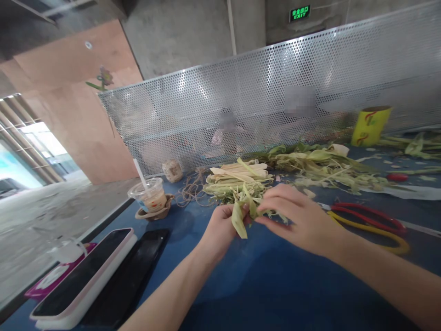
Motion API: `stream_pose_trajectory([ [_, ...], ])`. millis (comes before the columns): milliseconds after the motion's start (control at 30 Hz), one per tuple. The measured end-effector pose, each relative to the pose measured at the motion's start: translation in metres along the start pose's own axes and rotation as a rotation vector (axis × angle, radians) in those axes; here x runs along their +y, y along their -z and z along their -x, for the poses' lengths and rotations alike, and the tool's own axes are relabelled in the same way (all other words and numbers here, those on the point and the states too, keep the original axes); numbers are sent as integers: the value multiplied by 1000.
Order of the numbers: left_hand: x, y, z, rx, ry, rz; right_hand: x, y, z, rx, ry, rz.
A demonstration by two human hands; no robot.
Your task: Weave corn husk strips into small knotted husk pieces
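Observation:
A pale green corn husk (238, 220) is pinched in my left hand (222, 225), its folded end pointing down toward the table. My right hand (299, 218) reaches in from the right, thumb and fingertips closed on the upper edge of the same husk. Just behind my hands lies a stacked bundle of yellowish husk strips (237, 177), with shredded green bits at its front. Farther back to the right spreads a heap of loose husks (317, 161). Scissors (372, 218) with red and yellow handles rest beside my right wrist.
Brown twine (191, 188) lies left of the bundle, near a lidded drink cup (149, 195) in a cardboard holder. A phone (86, 276) sits front left. A yellow roll (370, 126) stands back right. Behind the blue table (241, 285) rises a perforated metal screen (206, 105), with people beyond.

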State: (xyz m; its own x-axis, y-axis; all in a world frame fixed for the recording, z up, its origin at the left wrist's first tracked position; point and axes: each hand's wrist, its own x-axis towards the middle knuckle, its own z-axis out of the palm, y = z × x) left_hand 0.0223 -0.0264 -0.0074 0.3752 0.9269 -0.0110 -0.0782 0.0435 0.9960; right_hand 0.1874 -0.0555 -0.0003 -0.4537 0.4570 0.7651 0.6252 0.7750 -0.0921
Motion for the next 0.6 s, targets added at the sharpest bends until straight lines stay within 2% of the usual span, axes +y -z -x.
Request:
stream_pose_trajectory([
  [67,2,1,0,42,4,87,-3,2,0,-19,-144,33],
  [133,5,0,0,65,29,157,-5,0,0,-188,-374,-50],
  [200,5,0,2,47,38,197,-5,-6,0,-367,-618,-281],
  [267,5,-1,2,18,31,203,-4,-12,0,-441,-767,-529],
  [333,5,-1,3,3,26,188,-4,-15,-1,-437,-790,-639],
  [433,7,2,0,39,7,171,-4,-10,-4,-423,-761,-610],
  [600,12,10,-5,139,-61,176,3,5,-8,-534,-805,-638],
])
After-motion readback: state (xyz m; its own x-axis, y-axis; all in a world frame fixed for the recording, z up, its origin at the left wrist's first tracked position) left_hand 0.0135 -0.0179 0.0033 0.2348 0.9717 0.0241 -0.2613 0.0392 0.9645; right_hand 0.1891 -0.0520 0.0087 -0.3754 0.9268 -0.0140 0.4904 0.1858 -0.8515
